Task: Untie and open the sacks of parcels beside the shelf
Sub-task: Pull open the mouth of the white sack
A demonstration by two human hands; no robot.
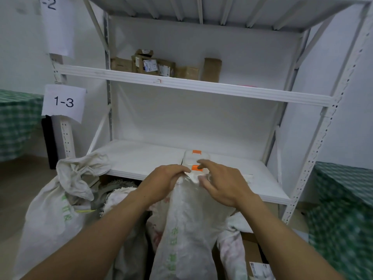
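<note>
A tall white woven sack [187, 229] with green print stands in front of the shelf, its neck gathered at the top. My left hand [163, 182] grips that gathered neck from the left. Against the neck from the right is my right hand [220, 182], fingers spread and loosely bent, fingertips at the tie; the tie itself is hidden by my fingers. A second white sack [58, 203] stands at the left with its mouth crumpled and loose. Behind and below lie more pale sacks [232, 249].
The white metal shelf [181, 85] faces me. A white box with orange clips [195, 158] lies on its lower board, and cardboard parcels [153, 64] on the upper one. Paper labels hang at the left post. A labelled carton [260, 267] sits at bottom right. Green checked cloth covers both sides.
</note>
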